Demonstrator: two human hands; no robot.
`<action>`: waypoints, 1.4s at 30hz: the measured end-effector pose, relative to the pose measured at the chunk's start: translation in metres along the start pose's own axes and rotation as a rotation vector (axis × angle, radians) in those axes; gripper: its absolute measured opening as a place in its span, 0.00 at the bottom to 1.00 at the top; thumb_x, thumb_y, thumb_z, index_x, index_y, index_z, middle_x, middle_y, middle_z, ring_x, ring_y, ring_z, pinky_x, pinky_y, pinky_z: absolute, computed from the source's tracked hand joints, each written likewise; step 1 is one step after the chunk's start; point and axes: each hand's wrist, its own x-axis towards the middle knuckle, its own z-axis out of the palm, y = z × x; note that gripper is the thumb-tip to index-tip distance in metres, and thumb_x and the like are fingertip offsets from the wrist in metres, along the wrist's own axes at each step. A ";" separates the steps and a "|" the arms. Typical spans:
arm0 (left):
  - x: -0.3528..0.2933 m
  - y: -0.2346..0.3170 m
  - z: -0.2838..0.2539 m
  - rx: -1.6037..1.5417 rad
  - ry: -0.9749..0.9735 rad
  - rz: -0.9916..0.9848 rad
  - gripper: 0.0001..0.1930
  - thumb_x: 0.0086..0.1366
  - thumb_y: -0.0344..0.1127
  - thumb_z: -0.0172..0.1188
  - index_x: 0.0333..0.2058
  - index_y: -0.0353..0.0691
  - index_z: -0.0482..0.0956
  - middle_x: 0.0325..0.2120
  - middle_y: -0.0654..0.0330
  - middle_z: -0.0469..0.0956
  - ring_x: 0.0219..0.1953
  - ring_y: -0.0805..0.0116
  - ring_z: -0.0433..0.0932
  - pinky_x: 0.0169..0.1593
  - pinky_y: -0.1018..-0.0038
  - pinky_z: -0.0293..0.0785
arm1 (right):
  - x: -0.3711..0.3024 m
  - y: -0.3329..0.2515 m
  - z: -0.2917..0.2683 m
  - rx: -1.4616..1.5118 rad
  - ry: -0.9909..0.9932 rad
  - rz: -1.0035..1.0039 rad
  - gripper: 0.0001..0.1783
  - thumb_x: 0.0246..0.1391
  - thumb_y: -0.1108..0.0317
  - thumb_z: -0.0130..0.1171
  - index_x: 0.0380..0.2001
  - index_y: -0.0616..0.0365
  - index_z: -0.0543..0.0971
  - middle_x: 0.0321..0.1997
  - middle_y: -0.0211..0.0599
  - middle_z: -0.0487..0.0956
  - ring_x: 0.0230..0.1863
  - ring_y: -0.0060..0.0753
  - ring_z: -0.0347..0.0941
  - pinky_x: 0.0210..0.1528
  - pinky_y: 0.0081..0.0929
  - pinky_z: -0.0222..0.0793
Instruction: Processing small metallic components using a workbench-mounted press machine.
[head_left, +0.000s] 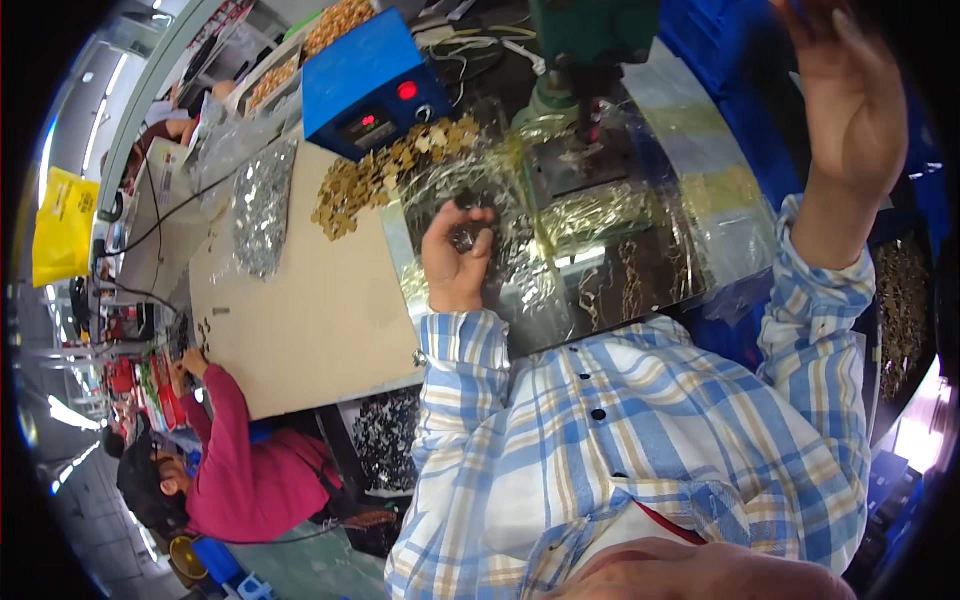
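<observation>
Benchtop: flat beige board [310, 330], left of centre.
Film: crinkled clear plastic sheeting [522, 285], mid-frame, beside the left hand [457, 258].
Left hand: fingers curled inward; whether pinching anything, unclear.
Right hand [855, 110]: upper right, blurred; grip unclear.
Risk: loose sheeting could snag curled fingers.

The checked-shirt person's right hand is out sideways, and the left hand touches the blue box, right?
Not quite: the head view shows the left hand by clear plastic, apart from the blue box. The right hand is out sideways.
</observation>
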 end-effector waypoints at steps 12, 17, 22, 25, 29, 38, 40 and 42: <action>-0.015 0.012 -0.030 0.576 0.197 0.098 0.06 0.57 0.31 0.58 0.32 0.37 0.75 0.26 0.60 0.77 0.29 0.67 0.75 0.28 0.81 0.68 | -0.059 0.022 -0.021 -0.219 -0.044 0.644 0.09 0.54 0.76 0.45 0.39 0.63 0.71 0.34 0.36 0.69 0.37 0.29 0.65 0.43 0.25 0.61; -0.017 -0.012 -0.010 1.570 0.012 0.580 0.04 0.51 0.31 0.60 0.25 0.36 0.78 0.25 0.53 0.76 0.25 0.57 0.74 0.30 0.66 0.69 | -0.064 0.026 -0.029 -0.227 0.007 0.680 0.09 0.54 0.75 0.45 0.38 0.63 0.71 0.34 0.35 0.70 0.37 0.27 0.65 0.43 0.24 0.62; -0.011 -0.012 0.001 1.812 0.049 0.569 0.05 0.50 0.31 0.59 0.25 0.36 0.77 0.25 0.51 0.76 0.27 0.53 0.75 0.31 0.66 0.70 | -0.065 0.027 -0.035 -0.187 0.040 0.700 0.08 0.55 0.75 0.46 0.38 0.63 0.71 0.34 0.35 0.70 0.37 0.26 0.66 0.44 0.24 0.62; -0.007 -0.009 -0.004 1.796 0.082 0.564 0.06 0.50 0.32 0.60 0.26 0.36 0.76 0.23 0.51 0.76 0.25 0.54 0.75 0.30 0.65 0.70 | -0.065 0.026 -0.036 -0.192 0.041 0.693 0.08 0.55 0.74 0.46 0.38 0.63 0.71 0.34 0.35 0.71 0.37 0.26 0.66 0.44 0.24 0.62; -0.005 -0.005 -0.005 1.798 0.152 0.488 0.08 0.51 0.32 0.60 0.29 0.36 0.75 0.22 0.50 0.76 0.24 0.54 0.76 0.29 0.66 0.70 | -0.066 0.025 -0.040 -0.190 0.062 0.714 0.08 0.55 0.74 0.46 0.38 0.63 0.71 0.34 0.35 0.71 0.37 0.26 0.66 0.44 0.24 0.62; -0.025 0.028 -0.047 -0.055 0.100 0.125 0.01 0.59 0.29 0.56 0.30 0.42 0.73 0.22 0.63 0.70 0.27 0.72 0.69 0.23 0.83 0.63 | -0.072 0.030 -0.043 -0.151 0.067 0.743 0.08 0.54 0.74 0.46 0.38 0.62 0.71 0.33 0.34 0.70 0.37 0.26 0.65 0.43 0.23 0.62; -0.033 0.030 -0.046 -0.162 0.222 0.174 0.01 0.60 0.29 0.56 0.31 0.41 0.73 0.22 0.63 0.70 0.27 0.72 0.69 0.23 0.83 0.63 | -0.074 0.031 -0.038 -0.157 0.057 0.760 0.08 0.54 0.75 0.46 0.37 0.62 0.71 0.33 0.34 0.70 0.36 0.26 0.65 0.43 0.22 0.62; -0.041 0.032 -0.050 -0.271 0.339 0.219 0.01 0.60 0.29 0.56 0.31 0.41 0.73 0.22 0.63 0.70 0.27 0.71 0.69 0.22 0.83 0.63 | -0.078 0.037 -0.037 -0.115 0.045 0.765 0.09 0.54 0.74 0.47 0.38 0.63 0.72 0.33 0.34 0.72 0.36 0.25 0.68 0.42 0.22 0.64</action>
